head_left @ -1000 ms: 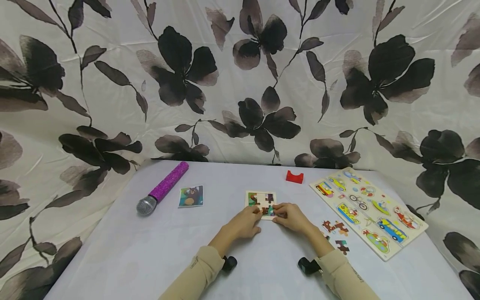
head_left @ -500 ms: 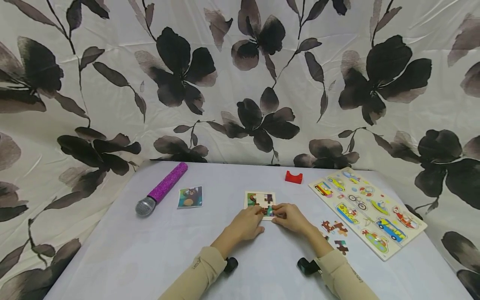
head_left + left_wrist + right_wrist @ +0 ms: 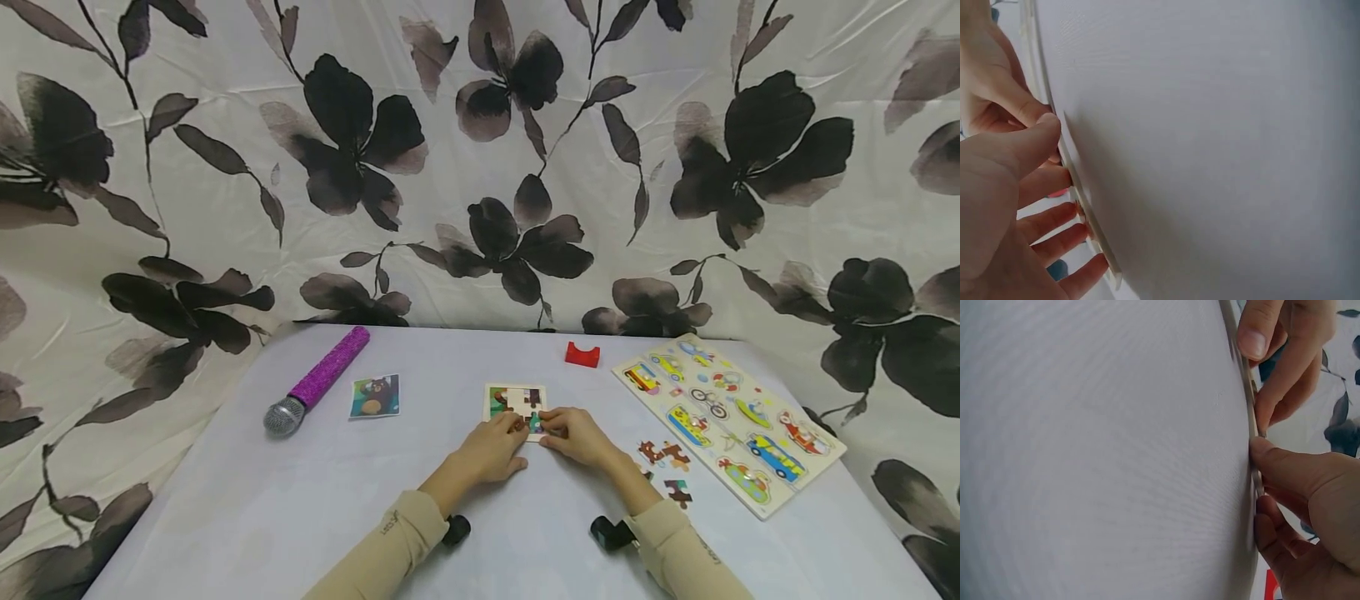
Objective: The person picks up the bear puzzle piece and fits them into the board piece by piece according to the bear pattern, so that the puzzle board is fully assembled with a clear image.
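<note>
A small jigsaw board with a pale frame lies flat mid-table in the head view, partly filled with picture pieces. The left hand reaches over its lower left, its fingertips resting on the pieces; the left wrist view shows these fingers fairly straight and spread along the board. At the right edge, the right hand grips the board between thumb and fingers, as the right wrist view shows with its thumb on the near rim. Both hands cover the board's lower part, so the pieces beneath are hidden.
Loose jigsaw pieces lie right of the right forearm, beside a large vehicle puzzle board. A bear picture card and a purple microphone lie left. A red block sits behind.
The left hand's fingers have shifted slightly to the right over the board. The right hand keeps its place at the edge. The whole head view drifts a little leftward.
</note>
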`<state>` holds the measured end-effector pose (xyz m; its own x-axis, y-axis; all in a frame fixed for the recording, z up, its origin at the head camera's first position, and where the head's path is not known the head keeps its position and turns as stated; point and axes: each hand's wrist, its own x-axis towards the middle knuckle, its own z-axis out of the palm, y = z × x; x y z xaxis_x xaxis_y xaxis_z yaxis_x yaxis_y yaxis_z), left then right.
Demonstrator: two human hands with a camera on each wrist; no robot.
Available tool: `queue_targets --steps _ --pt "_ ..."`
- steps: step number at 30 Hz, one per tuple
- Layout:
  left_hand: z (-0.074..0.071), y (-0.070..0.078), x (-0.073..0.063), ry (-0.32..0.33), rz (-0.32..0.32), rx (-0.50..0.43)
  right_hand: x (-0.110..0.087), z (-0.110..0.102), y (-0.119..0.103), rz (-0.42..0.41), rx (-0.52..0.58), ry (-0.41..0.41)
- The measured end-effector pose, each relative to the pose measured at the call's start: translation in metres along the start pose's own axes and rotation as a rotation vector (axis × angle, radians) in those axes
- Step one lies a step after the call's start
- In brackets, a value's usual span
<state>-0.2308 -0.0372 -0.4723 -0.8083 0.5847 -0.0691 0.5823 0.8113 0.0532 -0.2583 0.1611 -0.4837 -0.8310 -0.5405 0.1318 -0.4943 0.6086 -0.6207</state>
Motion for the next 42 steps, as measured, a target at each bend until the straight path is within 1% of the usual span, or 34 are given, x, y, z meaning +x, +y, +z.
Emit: queue_targets --steps 4,13,20,25,29,37,40,42 --pt "0.001 -0.001 -0.001 0.008 0.010 -0.037 0.000 0.000 0.000 0.009 -0.001 0.004" --pt "0.004 0.004 0.002 0.040 0.010 -0.034 0.000 0.001 0.003 0.014 -0.006 0.011" --pt "0.005 0.009 0.004 0.048 -0.019 -0.067 -0.001 0.000 0.002 0.024 -0.005 0.008" --pt "0.001 0.011 0.005 0.039 -0.045 -0.067 0.000 -0.001 0.002 0.031 -0.011 0.007" --pt "-0.001 0.013 0.007 0.011 -0.064 -0.074 0.000 0.000 0.003 0.013 -0.013 0.007" --pt "0.001 0.014 0.006 -0.030 -0.094 0.007 0.000 0.002 0.003 -0.014 -0.008 0.011" --pt "0.002 0.013 0.006 -0.034 -0.100 -0.003 0.001 0.003 0.004 -0.025 -0.022 0.014" --pt "0.002 0.012 0.006 -0.040 -0.101 -0.018 0.001 0.003 0.003 -0.018 -0.021 0.016"
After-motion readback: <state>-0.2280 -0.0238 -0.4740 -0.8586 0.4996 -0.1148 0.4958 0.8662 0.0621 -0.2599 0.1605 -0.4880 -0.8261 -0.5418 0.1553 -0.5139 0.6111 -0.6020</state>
